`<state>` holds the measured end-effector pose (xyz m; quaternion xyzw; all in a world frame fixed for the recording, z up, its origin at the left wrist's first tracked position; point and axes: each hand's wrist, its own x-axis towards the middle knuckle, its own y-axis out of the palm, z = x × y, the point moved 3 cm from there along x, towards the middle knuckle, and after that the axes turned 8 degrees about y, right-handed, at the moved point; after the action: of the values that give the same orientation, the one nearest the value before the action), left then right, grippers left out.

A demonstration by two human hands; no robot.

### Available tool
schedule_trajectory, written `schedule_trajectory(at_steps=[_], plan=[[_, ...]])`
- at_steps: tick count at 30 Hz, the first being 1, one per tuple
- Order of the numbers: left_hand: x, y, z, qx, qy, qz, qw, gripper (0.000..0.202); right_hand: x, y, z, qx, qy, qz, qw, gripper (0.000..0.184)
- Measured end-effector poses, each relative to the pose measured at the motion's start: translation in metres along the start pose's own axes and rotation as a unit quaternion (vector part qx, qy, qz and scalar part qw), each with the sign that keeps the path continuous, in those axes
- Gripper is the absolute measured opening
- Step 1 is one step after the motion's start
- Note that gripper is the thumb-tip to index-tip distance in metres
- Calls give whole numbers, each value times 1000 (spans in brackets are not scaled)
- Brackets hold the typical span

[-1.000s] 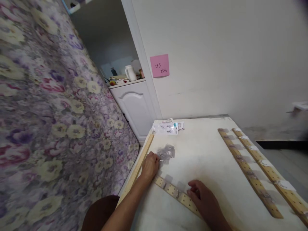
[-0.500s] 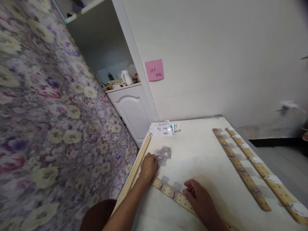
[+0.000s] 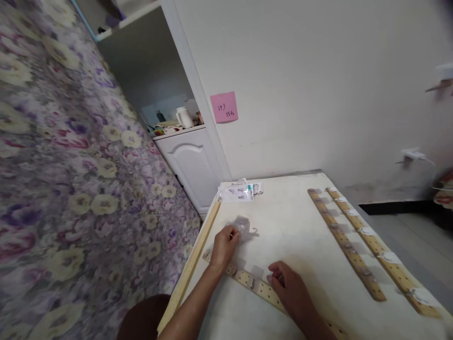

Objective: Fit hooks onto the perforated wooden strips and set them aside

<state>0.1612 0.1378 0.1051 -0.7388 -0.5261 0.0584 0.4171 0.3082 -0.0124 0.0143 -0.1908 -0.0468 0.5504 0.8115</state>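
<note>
My left hand (image 3: 223, 245) is pinched on a small clear plastic hook (image 3: 246, 228), lifted just off a little pile of the same clear hooks (image 3: 240, 222) on the white table (image 3: 293, 226). My right hand (image 3: 287, 288) rests with curled fingers on a perforated wooden strip (image 3: 260, 289) that runs diagonally across the near part of the table; clear hooks sit along that strip. What the right fingers hold, if anything, is hidden.
Two more perforated wooden strips (image 3: 345, 245) (image 3: 382, 257) lie at the right, with hooks and white pads on them. Packets of hooks (image 3: 236, 192) lie at the far left corner. A plain wooden slat (image 3: 193, 264) runs along the table's left edge, beside a flowered bedspread (image 3: 71, 189). A pink note (image 3: 224, 107) is on the wall.
My left hand has risen from the pile with a clear hook pinched in its fingers. The right hand has stayed on the strip. The view has swung slightly right.
</note>
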Motion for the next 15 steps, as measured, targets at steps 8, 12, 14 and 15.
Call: schedule_trajectory(at_steps=[8,12,14,15], plan=[[-34,28,-32,-188,-56,29,980,12,-3,-10,10,145,-5,-1,989,26],[-67,43,-48,-222,-74,16,972,11,-9,-12,24,220,-13,7,975,27],[-81,50,-53,-226,-80,10,971,11,-12,-12,29,231,-13,0,973,26],[-86,52,-56,-226,-83,10,970,12,-12,-12,30,231,-9,-5,973,27]])
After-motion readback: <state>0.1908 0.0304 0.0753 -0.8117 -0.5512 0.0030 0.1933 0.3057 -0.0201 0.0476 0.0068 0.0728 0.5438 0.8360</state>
